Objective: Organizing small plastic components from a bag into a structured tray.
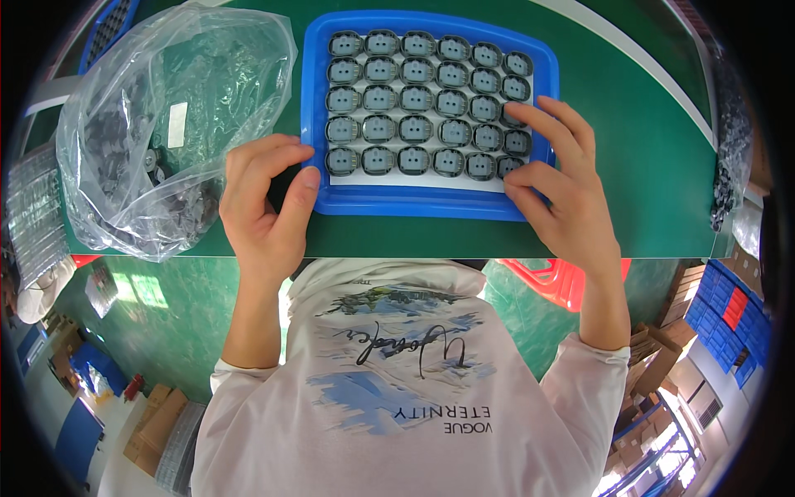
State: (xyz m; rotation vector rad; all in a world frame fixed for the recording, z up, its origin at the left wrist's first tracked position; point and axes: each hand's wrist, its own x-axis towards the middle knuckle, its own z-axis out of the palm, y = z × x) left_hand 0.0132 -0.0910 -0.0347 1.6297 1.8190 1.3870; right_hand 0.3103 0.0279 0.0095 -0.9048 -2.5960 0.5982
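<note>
A blue plastic tray (373,199) lies on the green tabletop, lined with white and filled with rows of small grey-and-black oval plastic parts (416,98), each with two small holes. My left hand (267,195) rests at the tray's left rim, fingers bent and apart, with the fingertips touching the edge. Over the tray's right side, my right hand (567,182) has its fingers spread. One fingertip meets a part in the right-hand column, while the thumb side reaches the lowest part (508,166) there. Neither hand visibly grips anything.
A large clear plastic bag (178,166) with dark parts inside stands left of the tray. More dark parts in clear plastic (727,182) sit at the table's far right. A red stool (551,286) is below the table edge. Blue bins (729,315) are stacked at right.
</note>
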